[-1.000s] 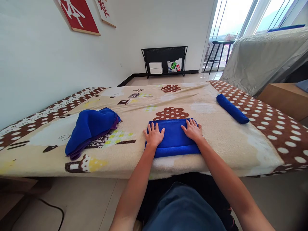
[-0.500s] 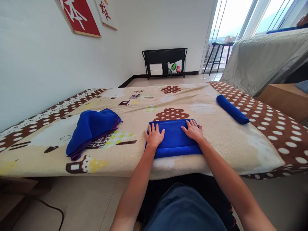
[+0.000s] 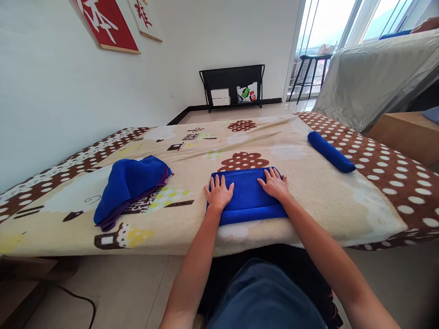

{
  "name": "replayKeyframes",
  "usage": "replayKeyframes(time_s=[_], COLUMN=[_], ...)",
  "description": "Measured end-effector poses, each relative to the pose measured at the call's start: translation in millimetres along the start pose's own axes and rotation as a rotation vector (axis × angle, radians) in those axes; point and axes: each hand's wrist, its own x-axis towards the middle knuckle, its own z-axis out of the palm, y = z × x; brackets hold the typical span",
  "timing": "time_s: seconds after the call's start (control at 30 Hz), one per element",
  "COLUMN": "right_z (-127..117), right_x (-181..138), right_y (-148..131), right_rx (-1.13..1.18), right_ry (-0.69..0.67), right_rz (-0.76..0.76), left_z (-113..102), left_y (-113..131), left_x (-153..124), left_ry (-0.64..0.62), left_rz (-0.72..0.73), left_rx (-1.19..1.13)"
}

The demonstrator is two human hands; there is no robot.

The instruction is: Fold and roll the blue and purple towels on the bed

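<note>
Over the last second almost nothing moved. My left grip (image 3: 219, 194) and right grip (image 3: 274, 185) stayed where they had been, both lying flat and fully spread, palms down, closed around nothing. They pressed on the folded blue towel (image 3: 247, 194), one near each end, with the fingers pointing away from me. Only the view drifted a little, as the head camera tipped slightly. The towel's outline and its doubled near edge looked the same as before.

The towel lay directly under both grips, on the patterned fleece blanket (image 3: 308, 192) that covered the bench, with its near fold close to the bench edge just in front of my wrists. I judged it to be pinned and flattened, with no fresh fold or roll begun.

Well to the left of the left grip sat a loose heap of blue cloth (image 3: 128, 185), with a purple cloth (image 3: 111, 223) showing beneath its near edge. Both were untouched and unchanged. Beyond the right grip, further right, a rolled blue towel (image 3: 331, 152) lay on the dotted border of the blanket, well apart from my fingers. It had not shifted either.
</note>
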Motion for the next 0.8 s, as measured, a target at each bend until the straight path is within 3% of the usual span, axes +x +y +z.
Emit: replayKeyframes(time_s=[0.8], right_z=[1.9], right_x=[1.3], right_y=[1.2], right_rx=[-0.009], right_ry=[0.0], right_rz=[-0.005], left_z=[3.6], left_y=[-1.4], left_x=[2.4], left_ry=[0.0], left_rz=[0.006], left_rx=[-0.009])
